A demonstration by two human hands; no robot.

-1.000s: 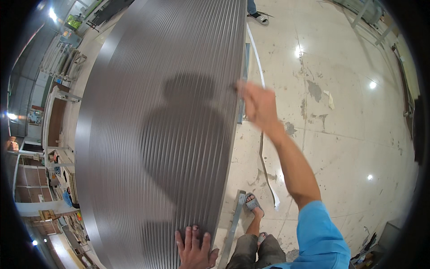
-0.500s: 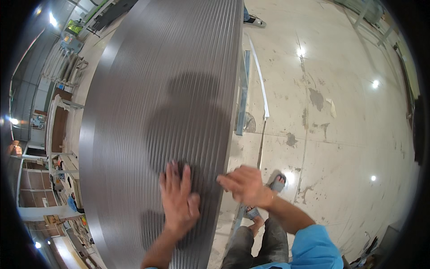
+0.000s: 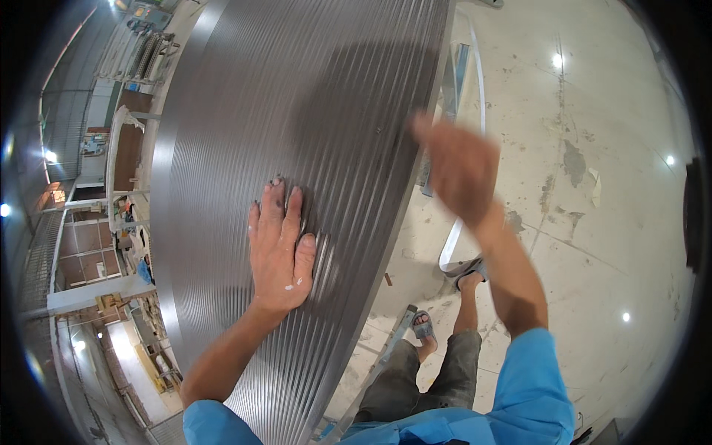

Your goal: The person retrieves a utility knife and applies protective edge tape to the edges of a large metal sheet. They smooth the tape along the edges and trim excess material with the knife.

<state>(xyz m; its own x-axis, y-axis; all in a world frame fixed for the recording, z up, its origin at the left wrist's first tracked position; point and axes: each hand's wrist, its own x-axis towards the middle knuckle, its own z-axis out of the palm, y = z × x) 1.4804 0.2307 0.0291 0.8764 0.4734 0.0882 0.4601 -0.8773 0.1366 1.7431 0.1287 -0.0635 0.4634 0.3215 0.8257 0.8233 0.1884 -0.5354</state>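
Observation:
A long dark grey-brown ribbed panel [image 3: 356, 200] stretches away in front of me. My left hand [image 3: 278, 252] lies flat on its ridges, fingers stretched forward and pale specks on the skin. At the panel's right edge is my right hand [image 3: 461, 167], smeared by motion. Its fingers look curled in, with the tips against the edge; whether anything is pinched there is hidden. A narrow white strip [image 3: 477, 67] runs beside the panel, passes behind the right hand and bends near my foot.
Metal supports [image 3: 461, 67] show under the panel's right side. My sandalled feet [image 3: 424, 326] stand on a pale, stained floor [image 3: 571, 274]. Racks and shelving [image 3: 89, 252] line the left side. A small brown scrap [image 3: 388, 279] lies on the floor.
My right hand has moved farther along the panel's edge. The left hand has slid forward and lies flat. The view has shifted, and the white strip's bent lower part now shows near my foot.

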